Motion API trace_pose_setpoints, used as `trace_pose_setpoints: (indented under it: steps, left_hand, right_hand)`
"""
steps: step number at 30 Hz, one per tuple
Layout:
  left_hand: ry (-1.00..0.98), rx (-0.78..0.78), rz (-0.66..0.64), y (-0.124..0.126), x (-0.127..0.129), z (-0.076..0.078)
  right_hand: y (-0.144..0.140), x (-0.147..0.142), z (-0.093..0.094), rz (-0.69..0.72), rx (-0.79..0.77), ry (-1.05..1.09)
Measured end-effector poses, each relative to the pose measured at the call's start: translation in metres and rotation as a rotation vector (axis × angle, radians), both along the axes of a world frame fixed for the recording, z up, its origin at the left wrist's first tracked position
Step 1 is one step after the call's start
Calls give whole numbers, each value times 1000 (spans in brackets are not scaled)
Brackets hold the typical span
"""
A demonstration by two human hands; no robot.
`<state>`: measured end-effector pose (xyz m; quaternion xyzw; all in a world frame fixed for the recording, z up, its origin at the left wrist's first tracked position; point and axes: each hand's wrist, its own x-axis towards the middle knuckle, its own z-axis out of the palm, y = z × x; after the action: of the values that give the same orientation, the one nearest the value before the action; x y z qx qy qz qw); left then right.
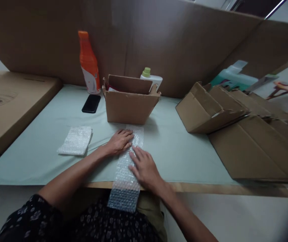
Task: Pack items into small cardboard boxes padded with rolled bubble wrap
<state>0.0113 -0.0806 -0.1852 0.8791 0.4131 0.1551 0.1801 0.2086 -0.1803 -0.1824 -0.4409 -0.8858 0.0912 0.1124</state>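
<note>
A long strip of bubble wrap (126, 171) lies on the pale green cloth, its near end hanging over the table edge toward my lap. Across its far part rests my left hand (120, 142), palm down with the fingers stretched out. My right hand (145, 164) lies over the strip's right side, a little nearer, its fingers spread and holding nothing. Just beyond the strip's far end stands an open cardboard box (130, 107) with something partly visible inside. To the left is a folded piece of bubble wrap (76, 140), apart from both hands.
Behind the box stand an orange bottle (90, 64) and a white bottle with a green cap (152, 79). A black phone (91, 103) lies left of the box. Open cardboard boxes (202, 107) crowd the right; a large flat carton (15, 104) sits left. Tall cardboard (159, 40) walls the back.
</note>
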Motion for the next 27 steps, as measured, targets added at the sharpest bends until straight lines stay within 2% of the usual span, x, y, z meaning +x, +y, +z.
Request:
trace_pose_setpoints:
  steps: [3,6,8,9,12,14,16,20,23,25,27]
  left_hand:
    - [43,11,14,-5,-1,-9]
    - [103,61,15,-10,-2,-10]
    - [119,84,22,-10,-1,-9]
    - [119,90,26,-9,-1,-9]
    - [117,99,30,-9,0,-8]
    - [117,107,30,-11,-1,-7]
    - [115,115,30,-11,-1,-6]
    - [95,122,33,-9,0,-6]
    - [62,117,63,-14,2,-4]
    - [-14,93,83,-28,-1,4]
    - [-197,-34,53,-53,-12,16]
  right_hand:
    - [-74,-2,-15,175,-21,56]
    - [-137,7,-33,315,-96,227]
    - [-159,18,-46,267,-208,339]
    - [-164,23,-51,159,-252,382]
    - [-159,30,-61,-312,-278,502]
    - [-149,24,-63,-515,-324,603]
    - [-140,10,-62,-546,-451,724]
    - [-139,-14,-51,-424,-748,907]
    - [-145,-13,-31,-379,-820,974]
    - [-142,-9,-13,-360,-870,1068]
    - [-133,-8,3,-374,-958,1225]
